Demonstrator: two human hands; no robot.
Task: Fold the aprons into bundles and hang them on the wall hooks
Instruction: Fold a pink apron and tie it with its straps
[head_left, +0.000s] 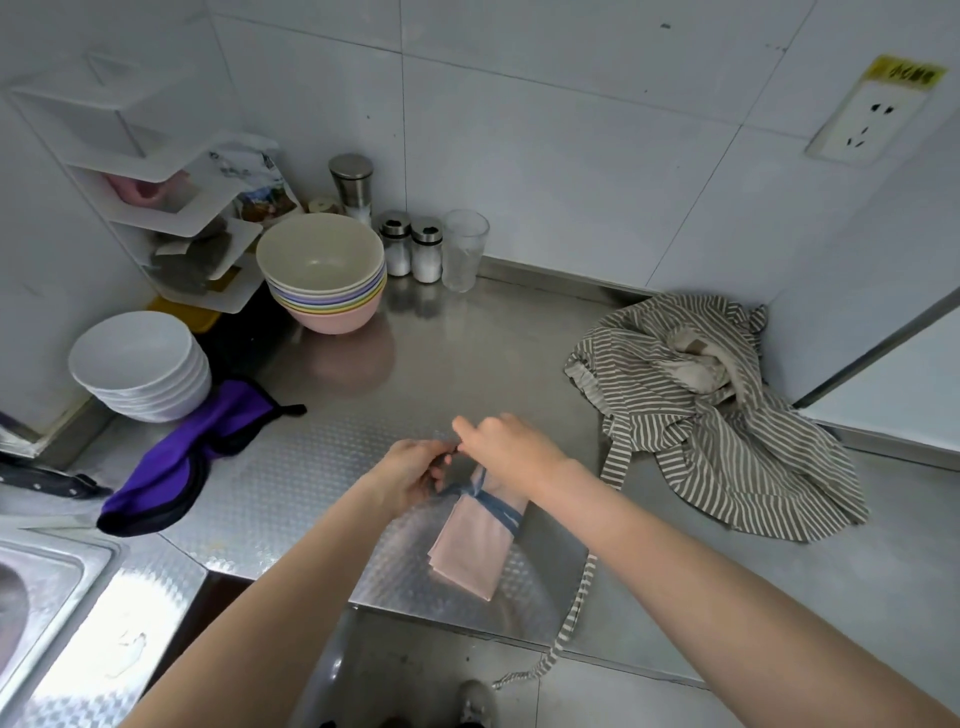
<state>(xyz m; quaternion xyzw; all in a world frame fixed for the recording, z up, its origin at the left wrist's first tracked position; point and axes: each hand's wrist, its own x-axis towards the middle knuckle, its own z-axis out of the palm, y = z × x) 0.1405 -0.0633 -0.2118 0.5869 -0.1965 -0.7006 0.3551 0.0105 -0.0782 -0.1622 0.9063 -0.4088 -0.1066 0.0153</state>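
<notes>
The tying step appears to be in hand: the left hand and right hand are each pinching an end of the blue strap wrapping the folded pink apron, lying on the worktop. Next, likely, a snug knot. The striped apron is lying crumpled nearby. The stacked bowls and glass are looking empty.
</notes>
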